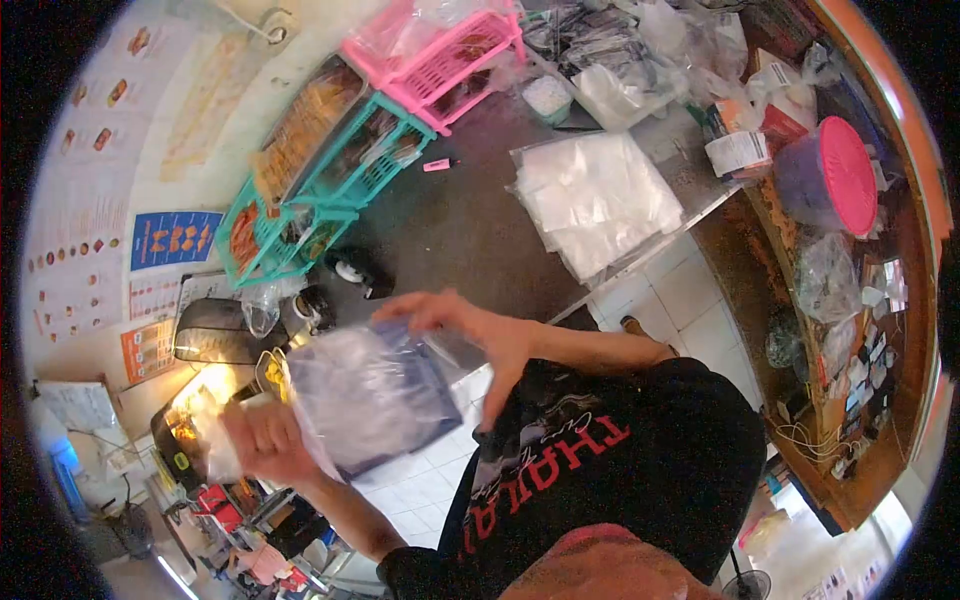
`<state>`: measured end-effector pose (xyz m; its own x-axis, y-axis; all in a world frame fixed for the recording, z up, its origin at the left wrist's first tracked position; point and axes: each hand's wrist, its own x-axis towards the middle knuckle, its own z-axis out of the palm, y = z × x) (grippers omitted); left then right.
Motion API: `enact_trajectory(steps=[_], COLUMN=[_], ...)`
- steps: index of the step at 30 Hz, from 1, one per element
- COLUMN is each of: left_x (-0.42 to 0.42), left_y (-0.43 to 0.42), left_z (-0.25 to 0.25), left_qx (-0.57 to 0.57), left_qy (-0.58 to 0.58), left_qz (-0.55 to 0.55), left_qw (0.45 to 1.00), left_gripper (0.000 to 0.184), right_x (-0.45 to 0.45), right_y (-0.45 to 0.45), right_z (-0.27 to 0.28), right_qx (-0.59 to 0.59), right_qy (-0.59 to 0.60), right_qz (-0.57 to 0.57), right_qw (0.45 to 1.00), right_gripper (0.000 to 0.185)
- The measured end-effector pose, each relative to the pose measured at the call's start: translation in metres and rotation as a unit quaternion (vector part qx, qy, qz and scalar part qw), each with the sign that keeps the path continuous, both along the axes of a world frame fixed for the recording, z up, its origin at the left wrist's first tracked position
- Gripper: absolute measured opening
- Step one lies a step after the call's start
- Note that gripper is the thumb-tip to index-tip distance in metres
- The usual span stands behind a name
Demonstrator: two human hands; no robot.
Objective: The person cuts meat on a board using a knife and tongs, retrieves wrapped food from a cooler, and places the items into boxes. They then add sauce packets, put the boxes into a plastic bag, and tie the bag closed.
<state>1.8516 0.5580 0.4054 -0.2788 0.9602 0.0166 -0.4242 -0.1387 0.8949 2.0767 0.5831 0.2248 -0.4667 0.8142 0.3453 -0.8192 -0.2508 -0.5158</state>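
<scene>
My left hand is closed in a fist, and thin clear plastic bunches out at its far side. Between my hands is a flat, square, dark blue thing with a sheet of clear, shiny plastic over most of it. It is slightly blurred, and I cannot tell what is under the plastic. My right hand is spread above its upper edge, fingers stretched left and thumb pointing down toward my body. The fingertips are at the blue thing's upper corner; whether they touch is unclear.
On the dark table lie a stack of clear plastic bags and a pink marker. Teal baskets and a pink basket line the wall. A pink-lidded tub stands on the right-hand wooden counter. White floor tiles show below.
</scene>
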Motion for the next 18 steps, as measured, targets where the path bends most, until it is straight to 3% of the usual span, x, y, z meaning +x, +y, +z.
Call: enact_trajectory(steps=[1, 2, 3, 4, 5, 6, 9, 10, 12, 14, 15, 17, 18], left_x=[0.005, -0.009, -0.043, -0.091, -0.099, -0.106, -0.034, -0.010, 0.014, 0.026, 0.030, 0.029, 0.024], left_y=[-0.006, -0.004, -0.021, -0.048, -0.051, -0.053, -0.023, -0.010, 0.015, 0.036, 0.045, 0.057, 0.064], left_z=[0.014, 0.016, 0.001, -0.029, -0.037, -0.044, -0.052, -0.057, -0.063, -0.069, -0.079, -0.117, -0.146], left_qx=[0.029, 0.117, 0.057, -0.009, -0.034, -0.058, -0.008, 0.011, 0.003, -0.045, -0.088, -0.177, -0.171], left_qy=[-0.013, -0.071, -0.193, -0.304, -0.320, -0.333, -0.122, -0.051, 0.007, -0.018, -0.017, -0.013, 0.027], left_qz=[-0.090, -0.372, -0.189, 0.004, 0.052, 0.100, -0.188, -0.280, -0.362, -0.340, -0.241, -0.032, -0.068], left_qw=[0.995, 0.918, 0.961, 0.953, 0.945, 0.936, 0.975, 0.958, 0.932, 0.939, 0.966, 0.984, 0.983], left_gripper=[0.028, 0.025, 0.025, 0.026, 0.027, 0.028, 0.029, 0.030, 0.032, 0.033, 0.032, 0.032, 0.033], right_x=[-0.003, -0.004, 0.000, -0.012, -0.028, -0.037, -0.054, -0.052, -0.043, -0.017, 0.009, 0.045, 0.061], right_y=[-0.005, -0.006, -0.005, -0.010, -0.016, -0.017, -0.020, -0.016, -0.003, 0.017, 0.030, 0.045, 0.052], right_z=[0.002, 0.003, 0.000, -0.013, -0.030, -0.050, -0.099, -0.104, -0.110, -0.102, -0.083, -0.077, -0.081], right_qx=[-0.069, -0.137, -0.184, -0.255, -0.318, -0.331, -0.375, -0.346, -0.247, -0.106, -0.035, 0.106, 0.178], right_qy=[0.064, 0.127, 0.146, 0.188, 0.227, 0.191, 0.080, 0.062, 0.042, -0.023, -0.087, -0.215, -0.279], right_qz=[0.048, 0.097, 0.226, 0.337, 0.438, 0.431, 0.408, 0.377, 0.287, 0.133, 0.035, -0.135, -0.206], right_qw=[0.994, 0.978, 0.945, 0.887, 0.810, 0.818, 0.829, 0.857, 0.924, 0.985, 0.995, 0.961, 0.921], right_gripper=[0.090, 0.091, 0.087, 0.082, 0.078, 0.073, 0.061, 0.058, 0.056, 0.060, 0.066, 0.071, 0.071])
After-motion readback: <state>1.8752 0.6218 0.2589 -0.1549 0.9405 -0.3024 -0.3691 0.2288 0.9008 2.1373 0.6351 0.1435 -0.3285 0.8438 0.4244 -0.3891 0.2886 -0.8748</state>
